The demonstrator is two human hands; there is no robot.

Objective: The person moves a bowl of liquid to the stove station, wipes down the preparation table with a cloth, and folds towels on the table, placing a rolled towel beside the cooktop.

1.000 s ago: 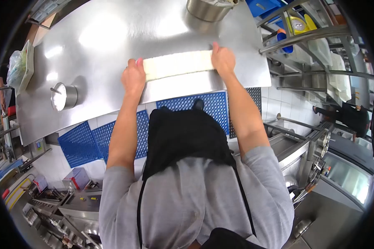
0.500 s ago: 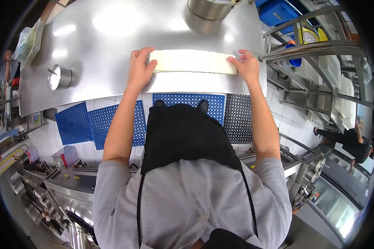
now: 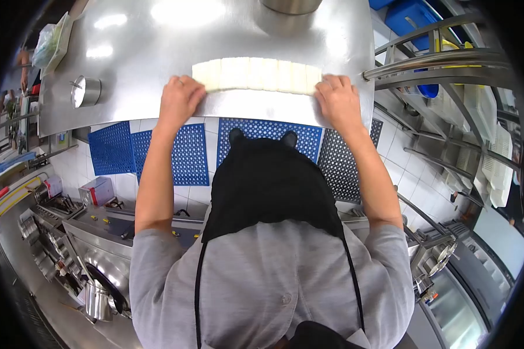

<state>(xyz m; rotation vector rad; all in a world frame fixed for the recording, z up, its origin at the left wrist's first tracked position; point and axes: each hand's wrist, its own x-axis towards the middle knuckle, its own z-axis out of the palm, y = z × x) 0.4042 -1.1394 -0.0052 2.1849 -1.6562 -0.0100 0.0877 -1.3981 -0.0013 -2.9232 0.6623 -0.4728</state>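
A long pale strip, made of what look like white slices side by side with seams across it, lies near the front edge of the steel table. It resembles crustless white bread, but I cannot be sure. At its near left corner my left hand is closed, thumb and fingers pinching the end. My right hand grips the near right corner with curled fingers, whose tips are partly hidden.
A small metal cup with a handle stands at the table's left, and a steel pot at the back. A metal rack with bins is on the right. Blue perforated mats cover parts of the tiled floor.
Both hands have gone from lying beside the strip's ends, fingers extended, to curled grips at its near corners. The strip now looks slightly bowed. The camera view has shifted.
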